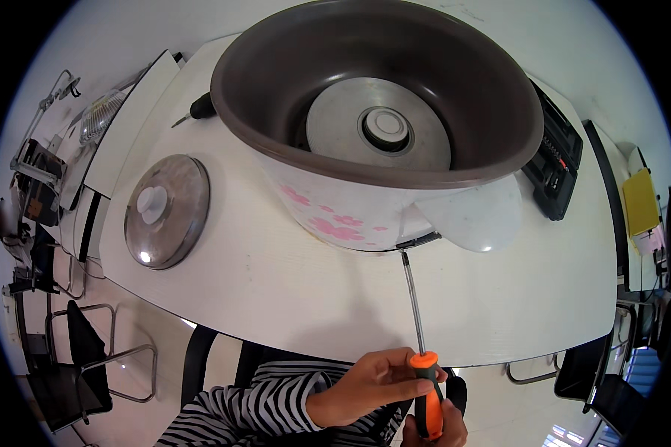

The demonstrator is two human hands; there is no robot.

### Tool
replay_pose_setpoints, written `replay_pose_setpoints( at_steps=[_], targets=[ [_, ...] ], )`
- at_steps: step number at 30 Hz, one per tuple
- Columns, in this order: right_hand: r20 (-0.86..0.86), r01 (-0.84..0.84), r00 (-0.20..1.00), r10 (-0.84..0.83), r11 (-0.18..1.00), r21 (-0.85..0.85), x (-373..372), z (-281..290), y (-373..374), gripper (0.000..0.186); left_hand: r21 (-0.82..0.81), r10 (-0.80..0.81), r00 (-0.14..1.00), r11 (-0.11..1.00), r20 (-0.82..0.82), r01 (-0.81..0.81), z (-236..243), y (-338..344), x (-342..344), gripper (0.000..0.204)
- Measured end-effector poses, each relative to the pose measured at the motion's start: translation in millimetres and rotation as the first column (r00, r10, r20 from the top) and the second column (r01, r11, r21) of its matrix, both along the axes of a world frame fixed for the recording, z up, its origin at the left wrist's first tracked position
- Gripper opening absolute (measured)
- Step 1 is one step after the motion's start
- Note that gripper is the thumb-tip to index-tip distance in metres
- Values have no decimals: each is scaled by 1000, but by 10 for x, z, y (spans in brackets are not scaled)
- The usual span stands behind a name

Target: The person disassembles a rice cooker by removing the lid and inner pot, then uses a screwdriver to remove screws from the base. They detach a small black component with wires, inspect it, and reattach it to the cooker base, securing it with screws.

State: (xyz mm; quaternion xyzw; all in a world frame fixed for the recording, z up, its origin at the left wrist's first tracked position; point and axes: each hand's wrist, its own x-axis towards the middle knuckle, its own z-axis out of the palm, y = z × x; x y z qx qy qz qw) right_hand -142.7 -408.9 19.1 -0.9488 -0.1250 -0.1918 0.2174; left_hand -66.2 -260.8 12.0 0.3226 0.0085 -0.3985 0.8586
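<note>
Both my hands are closed on an orange and black screwdriver at the table's near edge. My left hand pinches the upper part of its handle, while my right hand wraps the lower end and is partly cut off by the picture's edge. The long metal shaft points away from me. Its tip is at the dark gap low on the front of a white rice cooker with pink flowers; whether it touches a screw there I cannot tell. A white panel juts out from the cooker's front, beside that gap.
Inside the cooker's brown rim a round metal heating plate shows. A metal lid with a white knob lies on the white table at left. Behind it is another screwdriver. An opened black tool case lies at right.
</note>
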Motion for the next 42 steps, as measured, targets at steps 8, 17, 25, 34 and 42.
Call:
replay_pose_setpoints(
  at_steps=[8,17,25,34,42],
  targets=[
    [-468,545,675,571,42,837,184,239,49,58,-56,-27,985,998,169,37,-15,-57,-35,39],
    [-184,48,982,-29,994,99,60,89,13,48,-93,24,995,996,99,-15,-24,-71,-5,40],
    [-443,435,765,468,132,891,166,113,107,55,-144,56,988,989,141,-36,-97,-91,-32,37],
    [-79,-12,997,17,997,74,110,113,93,51,-54,92,984,995,155,-85,-97,2,-52,28],
    [-536,460,717,446,275,844,98,108,242,60,-57,115,965,993,237,-104,-104,33,-109,33]
  ],
)
